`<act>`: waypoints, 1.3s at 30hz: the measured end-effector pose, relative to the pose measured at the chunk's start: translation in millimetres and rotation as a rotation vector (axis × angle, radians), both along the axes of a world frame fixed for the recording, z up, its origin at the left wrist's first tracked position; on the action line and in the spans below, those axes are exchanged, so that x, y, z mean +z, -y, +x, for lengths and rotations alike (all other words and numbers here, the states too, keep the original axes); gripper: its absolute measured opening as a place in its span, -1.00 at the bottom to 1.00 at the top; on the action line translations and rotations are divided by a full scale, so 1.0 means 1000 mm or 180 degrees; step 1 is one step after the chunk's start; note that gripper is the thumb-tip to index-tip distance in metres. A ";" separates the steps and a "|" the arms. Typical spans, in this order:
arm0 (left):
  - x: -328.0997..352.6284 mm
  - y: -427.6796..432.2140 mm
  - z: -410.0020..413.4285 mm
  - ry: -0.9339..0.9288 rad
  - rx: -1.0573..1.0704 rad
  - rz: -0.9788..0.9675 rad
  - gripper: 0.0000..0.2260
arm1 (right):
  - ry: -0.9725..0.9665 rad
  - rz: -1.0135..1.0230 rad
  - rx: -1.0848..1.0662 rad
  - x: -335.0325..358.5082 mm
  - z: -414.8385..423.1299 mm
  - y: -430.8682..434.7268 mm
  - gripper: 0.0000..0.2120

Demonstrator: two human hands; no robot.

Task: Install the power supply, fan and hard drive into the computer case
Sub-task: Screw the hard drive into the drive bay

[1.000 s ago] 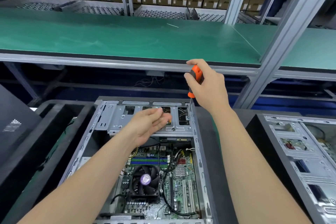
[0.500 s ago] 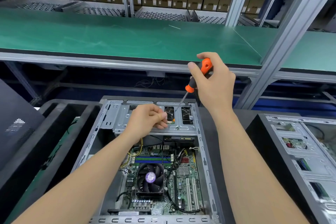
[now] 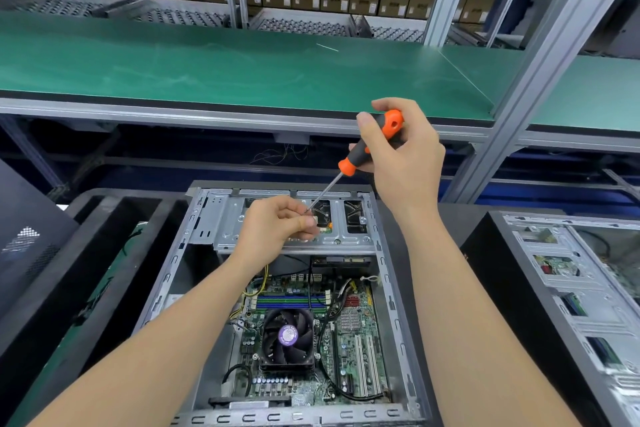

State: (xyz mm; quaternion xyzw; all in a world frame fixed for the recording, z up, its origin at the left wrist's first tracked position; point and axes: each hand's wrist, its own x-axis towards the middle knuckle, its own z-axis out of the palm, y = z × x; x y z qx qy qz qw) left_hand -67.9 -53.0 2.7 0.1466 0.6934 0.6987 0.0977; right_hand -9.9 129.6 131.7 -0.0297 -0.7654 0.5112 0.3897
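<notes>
Gripping the screwdriver (image 3: 360, 153) by its handle, our right hand (image 3: 407, 166) holds it tilted. Our left hand (image 3: 273, 234), fingers curled, pinches its tip just above the drive cage (image 3: 346, 240) at the case's (image 3: 385, 282) far end. Any screw there is hidden. The fan (image 3: 287, 336) sits on the board nearer us.

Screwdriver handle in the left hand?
No, the right hand grips the screwdriver by its handle; the left hand only pinches at the tip.

One wide head-worn view looks forward and down, close above an open case (image 3: 162, 288); a green table (image 3: 207, 73) stretches far behind.
</notes>
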 end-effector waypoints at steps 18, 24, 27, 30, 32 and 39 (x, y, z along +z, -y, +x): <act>0.002 0.002 0.004 0.0124 0.0150 0.0338 -0.97 | 0.0140 -0.0278 0.0166 -0.006 -0.002 -0.005 -0.82; 0.002 0.002 0.003 0.0133 0.0119 0.0220 -0.94 | 0.0143 -0.0116 0.0318 -0.007 -0.002 -0.007 -0.81; 0.002 0.000 0.003 0.0079 0.0029 0.0042 -0.95 | 0.0108 -0.0013 0.0182 -0.007 -0.003 -0.004 -0.79; 0.001 -0.001 0.002 -0.0040 -0.0005 -0.0209 -0.94 | 0.0109 0.0015 0.0043 -0.008 -0.003 -0.002 -0.79; -0.001 -0.001 0.001 -0.0092 0.0086 -0.0247 -0.92 | 0.0121 -0.0132 0.0042 -0.009 -0.002 -0.004 -0.79; -0.002 0.002 0.000 -0.0058 0.0076 -0.0211 -0.91 | 0.0315 -0.0260 0.0362 -0.008 -0.003 -0.013 -0.81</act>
